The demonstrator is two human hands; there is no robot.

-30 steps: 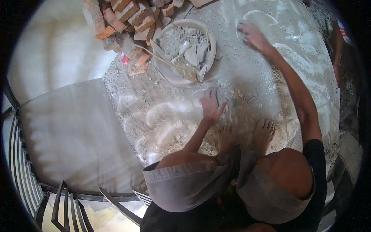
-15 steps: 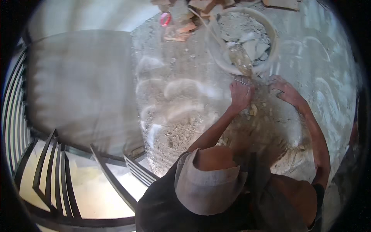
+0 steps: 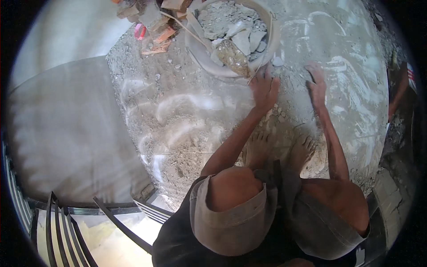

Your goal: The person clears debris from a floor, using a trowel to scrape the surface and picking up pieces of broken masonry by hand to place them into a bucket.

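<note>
Shows the left hand [image 3: 265, 91] palm down just beside the basin [image 3: 275, 33], fingers outstretched; cannot tell of any hold under the palm. Places the right hand [image 3: 317, 86] apart from it, loosely curved, thumb parted, gripping nothing visible. Marks a rightward shift of both along the basin since 0.5 s ago, suggesting work now centred on dusty floor [image 3: 293, 91] right of the rubble [image 3: 221, 17] inside.

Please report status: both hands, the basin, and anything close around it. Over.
Left hand at basin's near rim; right hand farther right. Both open, nothing visibly held. Basin holds rubble. Bricks close on left.
</note>
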